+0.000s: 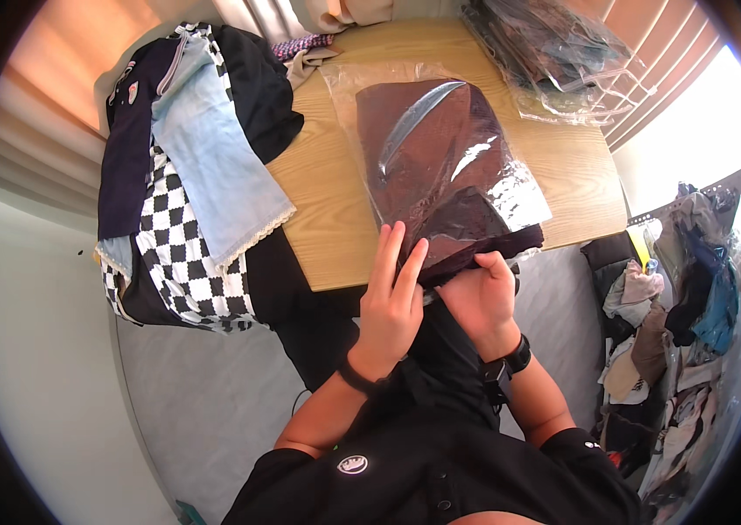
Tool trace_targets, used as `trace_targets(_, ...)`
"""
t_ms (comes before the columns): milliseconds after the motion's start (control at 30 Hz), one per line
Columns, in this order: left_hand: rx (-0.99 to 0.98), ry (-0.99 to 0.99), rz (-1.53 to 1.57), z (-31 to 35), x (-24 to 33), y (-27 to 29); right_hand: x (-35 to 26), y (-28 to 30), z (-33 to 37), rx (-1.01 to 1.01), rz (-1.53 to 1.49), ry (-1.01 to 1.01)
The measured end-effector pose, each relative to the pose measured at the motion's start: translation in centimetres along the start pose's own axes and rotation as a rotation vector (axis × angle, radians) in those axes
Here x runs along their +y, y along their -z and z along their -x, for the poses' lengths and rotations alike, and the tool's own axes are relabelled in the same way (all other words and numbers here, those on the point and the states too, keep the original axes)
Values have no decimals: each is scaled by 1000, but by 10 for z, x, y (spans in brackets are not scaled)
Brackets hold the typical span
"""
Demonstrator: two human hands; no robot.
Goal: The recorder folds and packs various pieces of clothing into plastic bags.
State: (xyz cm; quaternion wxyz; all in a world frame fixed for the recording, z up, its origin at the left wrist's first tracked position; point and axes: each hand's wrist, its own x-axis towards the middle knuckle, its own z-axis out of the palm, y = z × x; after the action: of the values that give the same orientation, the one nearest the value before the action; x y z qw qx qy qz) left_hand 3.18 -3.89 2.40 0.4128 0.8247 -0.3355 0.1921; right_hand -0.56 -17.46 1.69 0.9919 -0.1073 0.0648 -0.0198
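Observation:
A dark maroon folded garment (pixel 419 131) lies inside a clear plastic bag (pixel 340 92) at the table's near edge. Its open-looking near end shows bunched dark fabric (pixel 524 238). My left hand (pixel 391 306) rests at the bag's near left corner, fingers stretched out and apart, its thumb hidden. At the near right side, my right hand (pixel 482 302) has its thumb over the edge and its fingers tucked under, gripping the bag with the garment's edge. Exactly which layers lie between those fingers is hidden.
Clothes hang over the table's left side: light blue jeans (pixel 204 149), a black-and-white checkered piece (pixel 174 262) and dark garments. Bagged clothes (pixel 554 52) are stacked at the far right of the wooden table (pixel 318 236). A rack of clothes (pixel 685 289) stands at the right; curtains hang behind.

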Motion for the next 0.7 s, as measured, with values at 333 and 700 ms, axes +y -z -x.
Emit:
trace_targets(333, 120, 89, 2, 7, -20, 11, 3, -1, -49, -45, 23, 10)
trace_targets(700, 73, 396, 225, 22, -39, 24, 1, -28, -90, 26, 136, -98)
